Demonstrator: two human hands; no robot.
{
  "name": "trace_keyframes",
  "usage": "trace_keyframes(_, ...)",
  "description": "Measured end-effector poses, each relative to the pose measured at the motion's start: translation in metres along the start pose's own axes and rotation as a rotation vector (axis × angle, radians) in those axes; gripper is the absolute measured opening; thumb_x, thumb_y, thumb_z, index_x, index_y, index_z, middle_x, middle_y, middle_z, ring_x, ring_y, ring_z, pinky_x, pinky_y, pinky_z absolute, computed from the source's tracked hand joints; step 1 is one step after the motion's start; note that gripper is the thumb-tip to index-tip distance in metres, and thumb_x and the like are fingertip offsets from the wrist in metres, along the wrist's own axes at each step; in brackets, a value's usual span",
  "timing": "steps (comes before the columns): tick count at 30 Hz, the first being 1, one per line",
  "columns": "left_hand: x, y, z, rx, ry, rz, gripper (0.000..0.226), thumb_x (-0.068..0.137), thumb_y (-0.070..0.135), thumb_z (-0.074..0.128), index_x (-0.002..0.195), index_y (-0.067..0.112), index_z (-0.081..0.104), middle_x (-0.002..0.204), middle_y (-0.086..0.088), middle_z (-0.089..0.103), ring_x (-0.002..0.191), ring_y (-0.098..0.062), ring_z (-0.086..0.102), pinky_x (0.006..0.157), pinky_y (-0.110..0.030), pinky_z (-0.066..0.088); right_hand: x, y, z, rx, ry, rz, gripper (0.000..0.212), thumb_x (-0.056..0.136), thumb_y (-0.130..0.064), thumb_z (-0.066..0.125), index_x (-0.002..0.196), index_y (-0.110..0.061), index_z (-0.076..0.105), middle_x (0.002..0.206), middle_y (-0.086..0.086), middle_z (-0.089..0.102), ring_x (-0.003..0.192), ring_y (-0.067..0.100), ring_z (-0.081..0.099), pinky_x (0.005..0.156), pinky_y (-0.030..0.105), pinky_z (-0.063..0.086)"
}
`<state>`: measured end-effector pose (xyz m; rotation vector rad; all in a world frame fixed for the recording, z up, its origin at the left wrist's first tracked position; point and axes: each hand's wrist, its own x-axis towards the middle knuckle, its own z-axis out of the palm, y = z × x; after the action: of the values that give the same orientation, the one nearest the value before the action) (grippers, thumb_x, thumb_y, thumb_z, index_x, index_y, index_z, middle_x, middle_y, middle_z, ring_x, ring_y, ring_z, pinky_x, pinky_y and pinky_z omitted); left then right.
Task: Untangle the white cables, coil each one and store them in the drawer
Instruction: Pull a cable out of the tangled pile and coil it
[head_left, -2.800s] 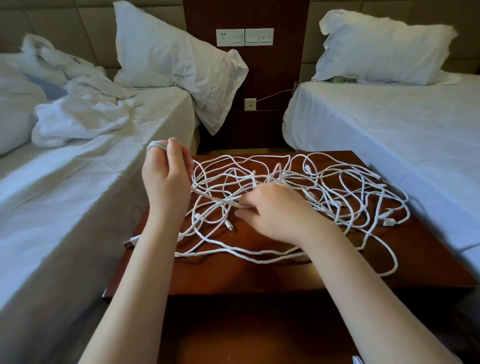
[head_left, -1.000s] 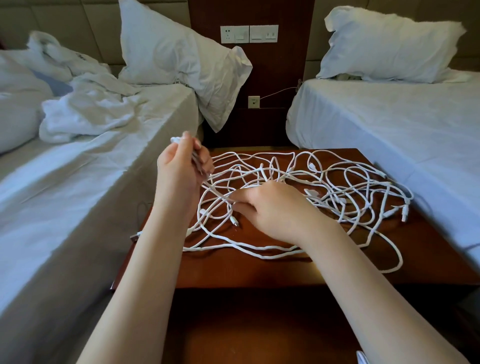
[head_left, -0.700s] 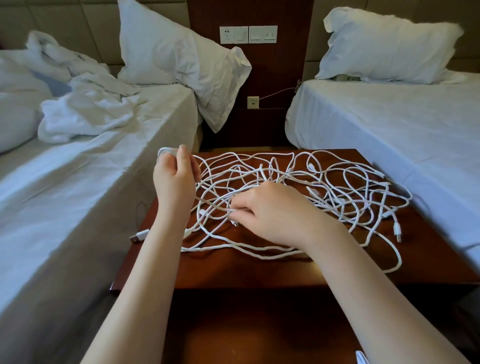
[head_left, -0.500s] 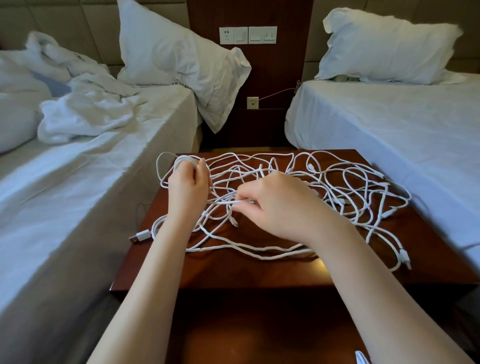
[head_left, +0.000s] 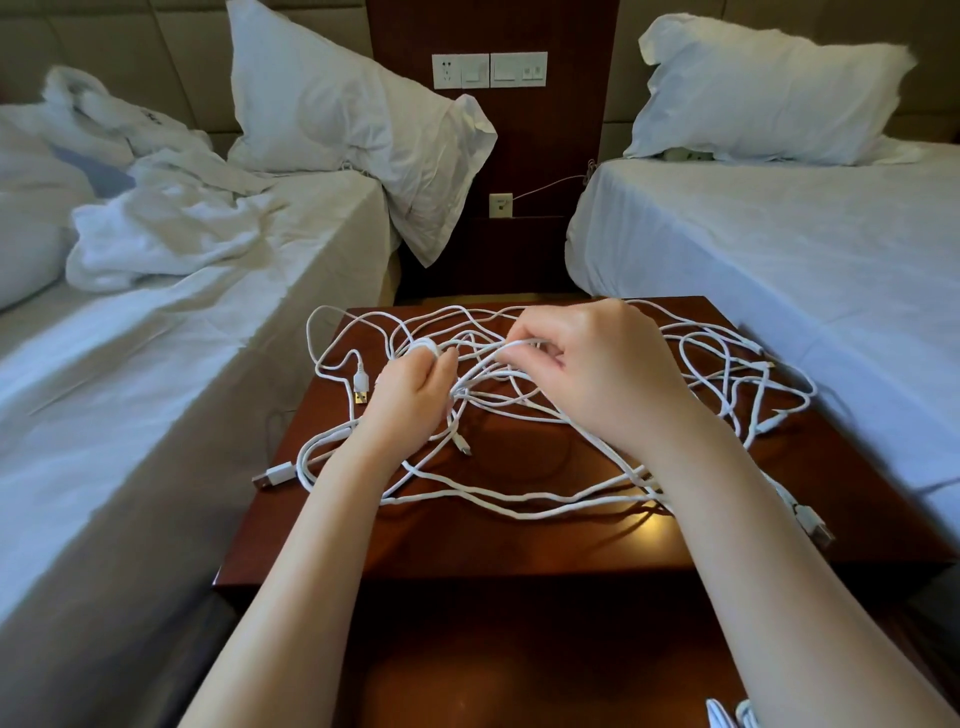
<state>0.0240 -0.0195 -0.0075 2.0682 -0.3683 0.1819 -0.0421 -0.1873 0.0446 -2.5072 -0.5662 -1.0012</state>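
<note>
The left hand (head_left: 410, 387) is gripping a small coil (head_left: 426, 345) wound round its fingers. Close to its right, the right hand (head_left: 597, 369) is pinching one strand (head_left: 519, 344) that seems to be leading into that coil. The cables (head_left: 498, 397) are lying tangled on the nightstand (head_left: 467, 540), under and right of both hands. The right hand should be lifting the strand clear of crossings and feeding slack gently, since tugging is likely to tighten knots. No drawer is showing.
</note>
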Motion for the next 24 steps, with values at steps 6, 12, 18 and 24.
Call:
trace_keyframes(6, -0.005, 0.016, -0.001, -0.151, -0.197, 0.037, 0.045, 0.103, 0.033, 0.033, 0.071, 0.005, 0.047, 0.047, 0.004, 0.040, 0.039, -0.003, 0.036, 0.044, -0.014, 0.033, 0.001, 0.005, -0.006, -0.013, 0.141, -0.005, 0.024, 0.091, -0.035, 0.061, 0.081, -0.016, 0.073, 0.060, -0.006, 0.063, 0.055, 0.012, 0.056, 0.047, 0.029, 0.044)
trace_keyframes(12, -0.014, 0.040, -0.003, -0.210, -0.350, 0.070, 0.050, 0.103, 0.037, 0.026, 0.064, 0.008, 0.040, 0.039, 0.006, 0.037, 0.038, -0.004, 0.033, 0.047, -0.013, 0.031, 0.001, 0.013, -0.012, -0.015, 0.216, 0.032, 0.025, 0.093, -0.035, 0.060, 0.084, -0.016, 0.073, 0.061, -0.007, 0.063, 0.055, 0.007, 0.052, 0.046, 0.028, 0.042)
trace_keyframes(18, -0.022, 0.058, -0.010, -0.330, -0.536, 0.145, 0.046, 0.101, 0.037, 0.033, 0.065, 0.008, 0.043, 0.046, 0.009, 0.037, 0.043, -0.005, 0.031, 0.047, -0.018, 0.028, -0.001, 0.029, -0.019, 0.004, 0.211, 0.103, 0.027, 0.095, -0.040, 0.056, 0.094, -0.020, 0.074, 0.067, -0.011, 0.060, 0.060, 0.009, 0.053, 0.051, 0.026, 0.039)
trace_keyframes(24, -0.025, 0.068, -0.020, -0.632, -0.751, 0.186, 0.037, 0.093, 0.035, 0.041, 0.064, 0.014, 0.047, 0.046, 0.006, 0.037, 0.042, -0.010, 0.025, 0.043, -0.018, 0.026, -0.002, 0.029, -0.013, 0.135, 0.139, 0.139, 0.031, 0.097, -0.040, 0.051, 0.106, -0.021, 0.074, 0.087, -0.002, 0.074, 0.078, 0.015, 0.068, 0.064, 0.039, 0.055)
